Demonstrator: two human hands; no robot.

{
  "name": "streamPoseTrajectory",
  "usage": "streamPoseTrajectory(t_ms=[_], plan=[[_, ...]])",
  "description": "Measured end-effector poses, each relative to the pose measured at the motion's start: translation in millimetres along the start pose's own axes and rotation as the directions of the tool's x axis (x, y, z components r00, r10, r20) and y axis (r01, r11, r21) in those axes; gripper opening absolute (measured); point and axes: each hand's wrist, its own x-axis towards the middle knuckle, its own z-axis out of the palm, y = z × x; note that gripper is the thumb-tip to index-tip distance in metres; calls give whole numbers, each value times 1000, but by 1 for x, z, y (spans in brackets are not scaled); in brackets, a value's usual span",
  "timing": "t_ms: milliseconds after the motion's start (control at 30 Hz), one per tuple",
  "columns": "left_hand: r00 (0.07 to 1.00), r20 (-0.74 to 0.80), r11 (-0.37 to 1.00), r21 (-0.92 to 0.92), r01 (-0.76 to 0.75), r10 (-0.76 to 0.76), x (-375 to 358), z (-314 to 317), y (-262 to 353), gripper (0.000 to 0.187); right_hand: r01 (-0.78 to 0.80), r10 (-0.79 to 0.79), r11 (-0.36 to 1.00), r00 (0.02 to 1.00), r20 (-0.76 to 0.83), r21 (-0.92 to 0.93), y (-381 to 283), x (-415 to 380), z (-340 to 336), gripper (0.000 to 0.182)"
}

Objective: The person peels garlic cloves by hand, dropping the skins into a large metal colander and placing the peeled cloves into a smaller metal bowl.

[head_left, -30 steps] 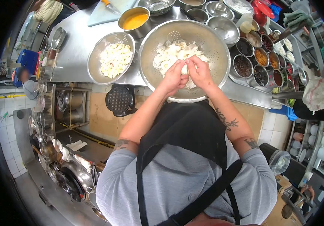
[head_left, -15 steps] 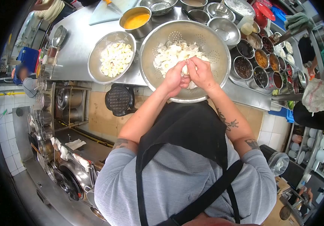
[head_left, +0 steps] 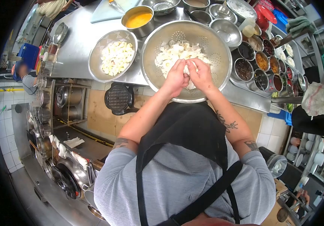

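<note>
Both my hands meet over the near side of a large metal colander (head_left: 222, 67) that holds pale garlic cloves (head_left: 175, 56) among papery skins. My left hand (head_left: 176, 80) is closed, its fingers curled and thumb pressed towards the other thumb. Against it, my right hand (head_left: 201, 74) pinches too. A bit of a whitish garlic clove (head_left: 186, 70) shows between the fingertips; most of it is hidden. To the left stands a smaller perforated colander (head_left: 95, 67) containing peeled garlic cloves (head_left: 117, 57).
Behind the colanders stand a pot of orange liquid (head_left: 137, 19), several metal bowls (head_left: 226, 32) and a cutting board (head_left: 105, 13) with a knife. Containers of ingredients (head_left: 261, 61) crowd the right. A black stool-like object (head_left: 119, 98) is below the counter. Another person (head_left: 26, 79) is at far left.
My hands stay together over the large colander, with the left fingers curled in more tightly. The view has shifted slightly. At the far upper left, another person's arm has moved.
</note>
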Motion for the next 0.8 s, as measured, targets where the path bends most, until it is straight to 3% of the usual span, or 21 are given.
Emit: streamPoseTrajectory(t_ms=[100,200,233,300,500,600,800], plan=[[998,-9,995,69,-66,67,5,-2,-8,23,26,-26,1000,1000,-8,-14,3,-1,-1,15],[999,42,998,58,-26,24,8,-8,-8,25,-135,142,980,989,-40,147,10,-3,4,15],[996,86,1000,5,6,-6,8,-12,-4,26,-315,323,876,946,39,365,11,-2,1,15],[983,176,992,-97,77,-59,5,-19,6,28,-596,570,447,764,302,667,11,-2,-9,16],[977,202,992,-95,85,-65,-6,-32,24,29,-656,486,21,666,566,754,2,7,-10,20],[985,173,985,163,-50,21,-7,-37,28,33,-670,495,65,665,559,739,-2,10,-1,21],[984,180,995,-97,28,-10,-10,-47,31,34,-665,463,19,668,582,747,11,10,16,21]])
